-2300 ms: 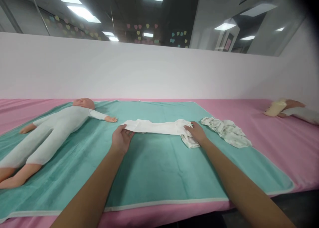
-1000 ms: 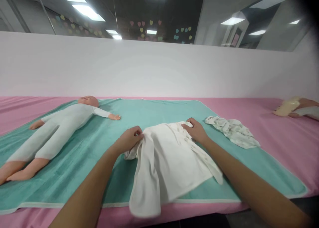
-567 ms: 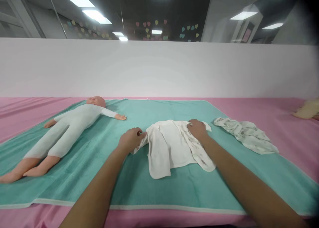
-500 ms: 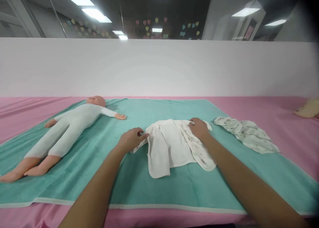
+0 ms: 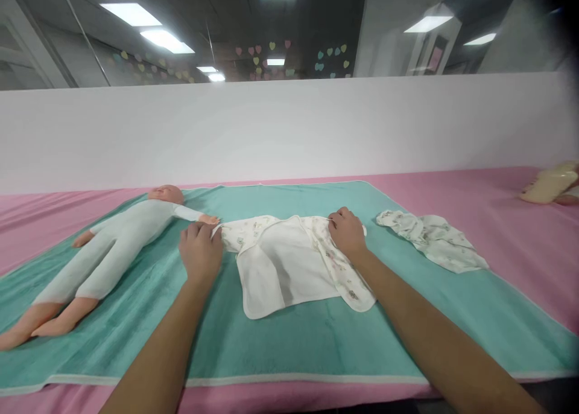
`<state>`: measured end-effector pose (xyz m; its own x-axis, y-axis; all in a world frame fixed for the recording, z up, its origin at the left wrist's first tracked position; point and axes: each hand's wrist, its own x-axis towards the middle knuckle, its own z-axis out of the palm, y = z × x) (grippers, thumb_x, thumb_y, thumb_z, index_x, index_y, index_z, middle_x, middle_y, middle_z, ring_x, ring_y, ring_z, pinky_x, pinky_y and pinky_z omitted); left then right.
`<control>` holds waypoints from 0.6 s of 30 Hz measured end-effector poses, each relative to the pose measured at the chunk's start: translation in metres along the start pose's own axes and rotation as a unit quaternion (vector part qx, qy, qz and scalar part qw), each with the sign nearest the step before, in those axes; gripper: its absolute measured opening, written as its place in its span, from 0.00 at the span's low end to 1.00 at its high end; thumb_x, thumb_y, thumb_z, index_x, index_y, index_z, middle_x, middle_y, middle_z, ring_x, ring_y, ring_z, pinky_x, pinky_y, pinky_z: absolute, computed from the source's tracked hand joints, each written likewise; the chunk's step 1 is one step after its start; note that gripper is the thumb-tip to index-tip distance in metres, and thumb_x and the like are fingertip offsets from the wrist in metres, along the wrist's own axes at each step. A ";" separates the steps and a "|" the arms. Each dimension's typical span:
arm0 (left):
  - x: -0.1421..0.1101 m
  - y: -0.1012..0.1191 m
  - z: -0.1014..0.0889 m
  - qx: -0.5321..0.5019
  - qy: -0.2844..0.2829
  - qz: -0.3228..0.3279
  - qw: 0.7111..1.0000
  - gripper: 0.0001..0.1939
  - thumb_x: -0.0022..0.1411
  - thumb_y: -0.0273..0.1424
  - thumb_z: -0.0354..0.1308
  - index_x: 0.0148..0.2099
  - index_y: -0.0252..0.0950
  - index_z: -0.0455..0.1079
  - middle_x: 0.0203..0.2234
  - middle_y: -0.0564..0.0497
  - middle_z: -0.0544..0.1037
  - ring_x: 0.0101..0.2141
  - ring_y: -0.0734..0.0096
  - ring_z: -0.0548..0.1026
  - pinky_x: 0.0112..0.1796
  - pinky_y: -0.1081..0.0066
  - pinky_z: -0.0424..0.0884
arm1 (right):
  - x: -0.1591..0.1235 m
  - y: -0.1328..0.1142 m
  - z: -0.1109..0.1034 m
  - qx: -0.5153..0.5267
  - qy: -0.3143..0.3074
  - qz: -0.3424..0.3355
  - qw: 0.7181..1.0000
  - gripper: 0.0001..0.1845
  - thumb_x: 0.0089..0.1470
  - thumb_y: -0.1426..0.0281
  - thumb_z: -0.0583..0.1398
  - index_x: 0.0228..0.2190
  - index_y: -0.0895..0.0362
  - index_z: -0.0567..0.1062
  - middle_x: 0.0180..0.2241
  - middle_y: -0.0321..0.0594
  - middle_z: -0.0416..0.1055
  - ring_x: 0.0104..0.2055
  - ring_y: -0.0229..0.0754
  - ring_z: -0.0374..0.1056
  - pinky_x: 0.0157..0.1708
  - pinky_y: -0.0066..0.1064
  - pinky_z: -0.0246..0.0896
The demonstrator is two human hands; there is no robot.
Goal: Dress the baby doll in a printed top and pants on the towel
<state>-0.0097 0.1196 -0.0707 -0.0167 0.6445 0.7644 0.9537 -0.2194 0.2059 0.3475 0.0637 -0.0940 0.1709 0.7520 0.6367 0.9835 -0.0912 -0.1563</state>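
**Two hands grip one small shirt**

One pink-covered desk (image 5: 452,197) bears one teal blanket (image 5: 280,353). On it lie one doll (image 5: 136,221), one open white shirt (image 5: 294,269) at centre, and one crumpled garment (image 5: 446,245). The left hand (image 5: 202,251) pinches one sleeve; the right hand (image 5: 347,230) grasps and partly hides the other. One cream object (image 5: 549,183) is cut off.

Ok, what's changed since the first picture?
The white shirt, a narrow strip then, now lies opened out on the green towel. The left hand has moved left to a sleeve's end; the right hand stays on the shirt. The doll and crumpled cloth stayed put.
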 end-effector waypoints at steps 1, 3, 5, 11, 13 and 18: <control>0.000 -0.003 0.002 0.005 0.010 -0.015 1.000 0.15 0.62 0.36 0.48 0.38 0.34 0.74 0.38 0.41 0.71 0.41 0.53 0.65 0.41 0.62 0.60 | -0.001 -0.003 -0.002 0.005 0.003 0.009 1.000 0.14 0.56 0.71 0.49 0.35 0.56 0.74 0.35 0.44 0.70 0.35 0.43 0.63 0.35 0.32 0.50; -0.001 -0.007 0.003 0.003 0.013 -0.041 0.999 0.16 0.62 0.36 0.48 0.40 0.34 0.74 0.37 0.42 0.71 0.40 0.54 0.65 0.41 0.63 0.61 | -0.003 -0.006 -0.005 0.025 -0.020 0.050 0.998 0.14 0.56 0.70 0.49 0.37 0.54 0.73 0.28 0.39 0.70 0.29 0.41 0.62 0.30 0.30 0.48; -0.002 -0.007 0.002 -0.010 0.011 -0.063 0.998 0.16 0.61 0.36 0.48 0.42 0.34 0.75 0.36 0.42 0.71 0.40 0.54 0.66 0.41 0.63 0.62 | -0.005 -0.007 -0.005 0.051 -0.049 0.102 0.992 0.13 0.57 0.68 0.49 0.38 0.52 0.72 0.21 0.35 0.67 0.25 0.40 0.60 0.27 0.29 0.45; -0.002 0.000 -0.009 -0.091 -0.022 -0.175 0.980 0.17 0.59 0.40 0.51 0.44 0.39 0.75 0.33 0.46 0.72 0.36 0.60 0.70 0.39 0.64 0.65 | -0.006 -0.004 -0.009 0.141 0.004 0.132 0.981 0.14 0.59 0.66 0.47 0.41 0.53 0.69 0.26 0.36 0.71 0.28 0.41 0.64 0.27 0.28 0.48; -0.003 0.000 -0.009 -0.143 -0.048 -0.220 0.964 0.17 0.59 0.41 0.52 0.43 0.38 0.75 0.28 0.49 0.73 0.32 0.62 0.71 0.38 0.65 0.66 | -0.006 -0.004 -0.012 0.159 0.038 0.118 0.979 0.14 0.60 0.66 0.46 0.41 0.54 0.68 0.32 0.38 0.72 0.34 0.42 0.66 0.31 0.30 0.53; -0.006 0.000 -0.006 -0.249 -0.021 -0.272 0.929 0.18 0.57 0.41 0.53 0.43 0.36 0.73 0.25 0.51 0.74 0.27 0.67 0.72 0.31 0.68 0.70 | -0.004 -0.009 -0.015 0.161 0.103 0.052 0.980 0.16 0.58 0.70 0.47 0.46 0.56 0.66 0.45 0.45 0.69 0.50 0.46 0.62 0.48 0.37 0.55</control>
<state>-0.0111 0.1113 -0.0714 -0.4348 0.7849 0.4414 0.5502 -0.1565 0.8202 0.3389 0.0516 -0.0836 0.3108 0.5993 0.7378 0.8959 0.0746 -0.4380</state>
